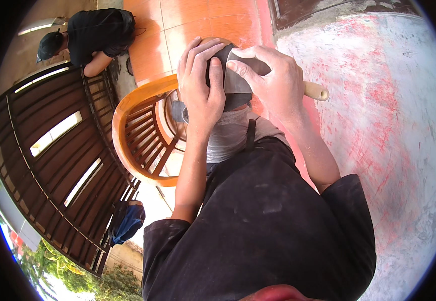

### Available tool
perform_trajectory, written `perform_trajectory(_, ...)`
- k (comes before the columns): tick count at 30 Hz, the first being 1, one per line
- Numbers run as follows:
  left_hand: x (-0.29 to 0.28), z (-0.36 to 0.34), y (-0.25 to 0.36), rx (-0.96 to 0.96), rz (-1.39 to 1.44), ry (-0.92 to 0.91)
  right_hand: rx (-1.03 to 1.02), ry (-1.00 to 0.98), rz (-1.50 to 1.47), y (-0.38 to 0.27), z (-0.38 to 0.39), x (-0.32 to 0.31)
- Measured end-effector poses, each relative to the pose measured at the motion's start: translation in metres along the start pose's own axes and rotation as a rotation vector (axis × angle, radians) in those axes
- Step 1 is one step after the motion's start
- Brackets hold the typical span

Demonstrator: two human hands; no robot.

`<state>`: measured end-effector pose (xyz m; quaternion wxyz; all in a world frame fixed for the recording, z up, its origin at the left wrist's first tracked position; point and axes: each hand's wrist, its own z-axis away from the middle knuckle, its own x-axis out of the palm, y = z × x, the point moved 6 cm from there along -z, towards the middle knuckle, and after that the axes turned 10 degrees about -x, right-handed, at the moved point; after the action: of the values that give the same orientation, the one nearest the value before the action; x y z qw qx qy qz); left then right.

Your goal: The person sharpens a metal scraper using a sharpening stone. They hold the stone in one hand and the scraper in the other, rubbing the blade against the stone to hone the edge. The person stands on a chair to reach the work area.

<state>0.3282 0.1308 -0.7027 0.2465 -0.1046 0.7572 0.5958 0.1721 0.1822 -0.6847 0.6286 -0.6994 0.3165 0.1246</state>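
My left hand (200, 83) has its fingers curled over a dark grey sheet-like piece (233, 83), its thumb resting on it. My right hand (273, 88) pinches the same piece from the right, thumb and forefinger pressed on its surface. Exactly what the piece is, I cannot make out. A pale wooden handle (316, 91) sticks out beyond my right hand, its other end hidden. Below my hands are a light grey cloth (223, 138) and a curved orange-brown wooden chair (121, 135) with slats, just left of my left forearm.
A co-worker (100, 35) in dark clothing bends at the upper left, beside a dark slatted metal gate (42, 130). Orange tiles (188, 20) lie above my hands. A white, red-streaked surface (378, 125) fills the right side. A blue-and-black bundle (127, 220) sits by the gate, near greenery.
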Motion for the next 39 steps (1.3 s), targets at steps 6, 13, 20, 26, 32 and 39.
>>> perform_trajectory(6, -0.005, 0.001, -0.002, -0.05, 0.05, -0.057, -0.086, -0.002, 0.033, -0.007, 0.007, 0.002)
perform_trajectory(13, -0.003, 0.006, -0.002, -0.044, 0.056, -0.041, 0.137, -0.123, 0.063, 0.006, -0.015, -0.002)
perform_trajectory(20, -0.004, 0.005, 0.001, -0.026, 0.026, -0.027, -0.019, 0.01, -0.066, 0.017, -0.01, 0.001)
perform_trajectory(26, -0.009, 0.004, 0.002, -0.028, 0.019, -0.013, 0.005, -0.067, -0.005, 0.001, -0.005, 0.002)
perform_trajectory(32, -0.006, 0.01, 0.003, -0.008, -0.04, -0.011, -0.098, 0.021, 0.03, 0.001, 0.006, 0.002)
perform_trajectory(39, 0.001, 0.009, 0.0, 0.009, -0.012, -0.007, -0.087, 0.107, 0.154, 0.016, -0.027, -0.009)
